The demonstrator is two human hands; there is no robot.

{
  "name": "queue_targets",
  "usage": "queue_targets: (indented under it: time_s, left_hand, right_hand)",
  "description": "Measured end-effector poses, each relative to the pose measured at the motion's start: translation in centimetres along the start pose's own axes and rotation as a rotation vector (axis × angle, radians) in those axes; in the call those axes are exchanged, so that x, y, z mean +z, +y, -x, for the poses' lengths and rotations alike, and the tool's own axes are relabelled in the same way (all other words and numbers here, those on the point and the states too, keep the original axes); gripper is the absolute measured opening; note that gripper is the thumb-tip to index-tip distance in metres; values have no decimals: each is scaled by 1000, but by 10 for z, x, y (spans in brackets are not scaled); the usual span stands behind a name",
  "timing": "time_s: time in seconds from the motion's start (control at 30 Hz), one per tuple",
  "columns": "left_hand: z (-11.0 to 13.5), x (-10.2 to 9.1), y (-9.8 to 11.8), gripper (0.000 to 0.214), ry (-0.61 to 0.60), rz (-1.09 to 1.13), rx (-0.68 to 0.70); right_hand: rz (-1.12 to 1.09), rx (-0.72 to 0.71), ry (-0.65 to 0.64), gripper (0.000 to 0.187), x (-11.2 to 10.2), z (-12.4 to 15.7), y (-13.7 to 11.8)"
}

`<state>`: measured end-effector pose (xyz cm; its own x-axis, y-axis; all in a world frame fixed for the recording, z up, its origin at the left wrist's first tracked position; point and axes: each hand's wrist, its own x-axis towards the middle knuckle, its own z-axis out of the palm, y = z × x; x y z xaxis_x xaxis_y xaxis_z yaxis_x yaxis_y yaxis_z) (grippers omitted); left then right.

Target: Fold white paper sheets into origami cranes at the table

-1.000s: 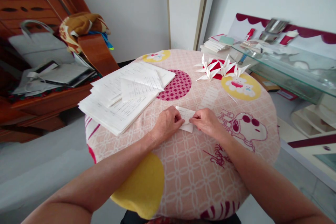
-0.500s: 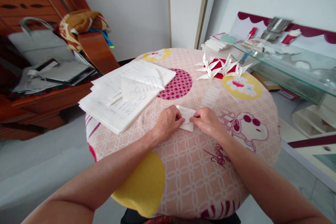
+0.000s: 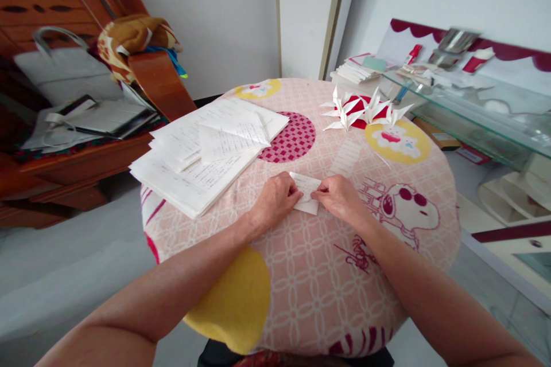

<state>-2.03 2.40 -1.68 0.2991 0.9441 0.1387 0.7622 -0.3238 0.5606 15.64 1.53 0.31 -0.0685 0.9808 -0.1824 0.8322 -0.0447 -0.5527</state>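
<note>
A small folded sheet of paper (image 3: 306, 188) with faint writing lies at the middle of the round table, between my two hands. My left hand (image 3: 278, 198) pinches its left edge, fingers curled in. On the opposite edge, the thumb and fingertips of my right hand (image 3: 340, 196) are closed. Behind the right hand lies a pale paper strip (image 3: 345, 157). Several white folded paper cranes (image 3: 343, 110) stand at the far right of the table. To the left, written sheets (image 3: 206, 175) form a loose stack, with a folded sheet (image 3: 235, 137) on top.
A patterned pink cloth (image 3: 301, 287) covers the table. Right of it stands a glass shelf (image 3: 469, 109) bearing cups and small items, with a paper pile (image 3: 355, 70) at its near end. A wooden seat on the left holds a grey bag (image 3: 71, 71) and a bundled blanket (image 3: 135, 40).
The lower flap of the folded paper seems to lie flatter than before. Both hands have kept almost the same place and grip.
</note>
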Motion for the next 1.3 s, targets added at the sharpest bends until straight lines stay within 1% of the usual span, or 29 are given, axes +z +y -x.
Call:
queue_targets:
  time_s: [0.23, 0.5, 0.67, 0.73, 0.8, 0.87, 0.93, 1.0, 1.07, 1.13, 1.23, 1.3]
  left_hand:
    - [-1, -2, 4, 17, -9, -23, -8]
    - [-2, -2, 5, 17, -19, -28, -10]
    - [-1, 0, 3, 16, -3, -27, -9]
    - [-1, 0, 3, 16, -1, -20, -2]
    - [-1, 0, 3, 16, -6, -14, 4]
    - [-1, 0, 3, 16, -11, -15, 5]
    - [-1, 1, 2, 16, -9, -15, 4]
    - [-1, 0, 1, 15, -4, -5, 7]
    - [0, -3, -2, 11, -13, 29, 18]
    - [3, -9, -6, 3, -40, 84, 20]
    - [11, -19, -14, 11, -60, 151, -30]
    - [17, -24, -18, 11, -58, 181, -63]
  right_hand:
    - [31, -14, 24, 14, 0, 0, -1]
    - [43, -26, -13, 11, -5, 0, 2]
    - [60, -75, 14, 12, -8, 1, 9]
    - [14, -73, 41, 13, -10, 1, 13]
    - [-126, -106, 85, 9, -10, -1, 16]
    - [-295, -187, 110, 6, -6, -3, 15]
    - [-383, -277, 89, 11, 0, -6, 12]
    - [-363, -329, 52, 15, 6, -8, 9]
    - [-326, -326, 23, 16, 12, -10, 7]
    - [-316, -311, 13, 16, 15, -10, 7]
    - [-287, -339, 49, 16, 17, -7, 9]
    - [-238, -377, 89, 14, 18, -4, 9]
